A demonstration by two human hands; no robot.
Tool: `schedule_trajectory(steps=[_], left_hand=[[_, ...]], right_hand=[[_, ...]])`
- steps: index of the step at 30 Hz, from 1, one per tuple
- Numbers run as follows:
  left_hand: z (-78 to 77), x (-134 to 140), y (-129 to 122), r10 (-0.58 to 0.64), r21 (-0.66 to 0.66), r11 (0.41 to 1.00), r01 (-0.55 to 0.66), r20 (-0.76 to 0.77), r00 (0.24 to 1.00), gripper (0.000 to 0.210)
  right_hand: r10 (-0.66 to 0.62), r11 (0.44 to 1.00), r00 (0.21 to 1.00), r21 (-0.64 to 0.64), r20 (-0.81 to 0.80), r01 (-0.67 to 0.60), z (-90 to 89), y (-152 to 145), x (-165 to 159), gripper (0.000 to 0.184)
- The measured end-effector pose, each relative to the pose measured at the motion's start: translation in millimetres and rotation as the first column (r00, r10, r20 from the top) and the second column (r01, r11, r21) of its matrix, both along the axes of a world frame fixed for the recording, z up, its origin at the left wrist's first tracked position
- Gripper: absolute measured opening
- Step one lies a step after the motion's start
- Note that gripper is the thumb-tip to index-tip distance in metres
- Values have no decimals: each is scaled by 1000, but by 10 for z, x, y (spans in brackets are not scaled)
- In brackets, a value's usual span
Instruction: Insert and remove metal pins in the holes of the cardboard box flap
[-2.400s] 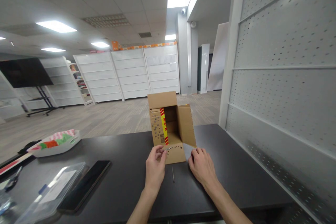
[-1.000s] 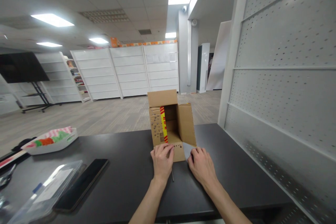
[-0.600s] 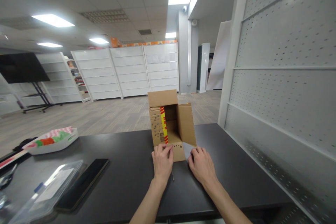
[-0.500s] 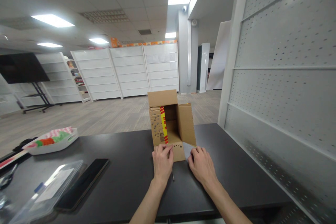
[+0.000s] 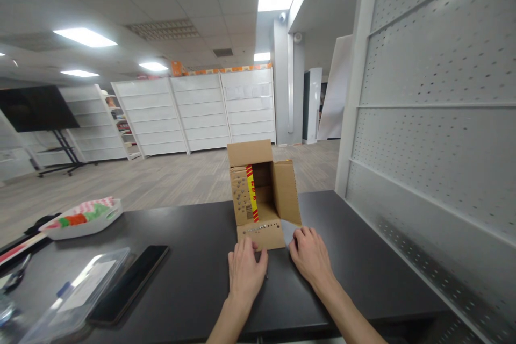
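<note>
An open cardboard box (image 5: pixel 265 201) stands on the dark table, its opening facing me. Its left flap has a row of dark spots and yellow-and-red tape (image 5: pixel 252 193). The front flap (image 5: pixel 264 237) folds down toward me, with a line of small round dots across it. My left hand (image 5: pixel 246 269) is open at this flap's near edge, thumb apart from the fingers. Partly hidden beside its thumb is a thin metal rod (image 5: pixel 266 274). My right hand (image 5: pixel 310 252) rests with curled fingers by a pale grey surface (image 5: pixel 289 230) right of the flap; anything inside is hidden.
On the left lie a black phone (image 5: pixel 129 285), a clear plastic case (image 5: pixel 80 290) and scissors (image 5: pixel 18 274). Behind them is a white tray (image 5: pixel 108 217) with colourful cloth-like items. A white perforated panel (image 5: pixel 427 145) borders the table's right side.
My left hand has drawn back toward me from the front flap, its pinch opening. The row of dots is now more exposed. My right hand has stayed put.
</note>
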State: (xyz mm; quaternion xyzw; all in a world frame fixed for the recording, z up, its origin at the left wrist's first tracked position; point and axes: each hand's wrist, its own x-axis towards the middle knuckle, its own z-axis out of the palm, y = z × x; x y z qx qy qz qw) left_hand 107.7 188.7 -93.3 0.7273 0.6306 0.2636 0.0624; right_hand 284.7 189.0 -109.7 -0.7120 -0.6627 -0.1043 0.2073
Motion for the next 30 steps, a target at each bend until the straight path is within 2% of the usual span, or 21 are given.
schedule_trajectory(steps=[6, 12, 15, 20, 30], left_hand=[[47, -120, -208, -47, -129, 991, 28, -146, 988, 18], [217, -248, -276, -112, -209, 977, 52, -288, 951, 21], [254, -295, -291, -123, -249, 968, 40, -325, 938, 24], [194, -363, -276, -154, -263, 962, 68, -321, 935, 31], [85, -650, -283, -134, -213, 974, 78, -263, 956, 23]], right_hand=[[-3, 1000, 1000, -14, -6, 3, -10, 1, 4, 17], [6, 1000, 1000, -19, -2, -6, 0, -1, 4, 17], [4, 1000, 1000, -23, -3, -4, 4, -5, 2, 18], [4, 1000, 1000, -16, -1, -4, -1, -2, 2, 17], [12, 1000, 1000, 11, -7, -12, -23, 8, 7, 17]])
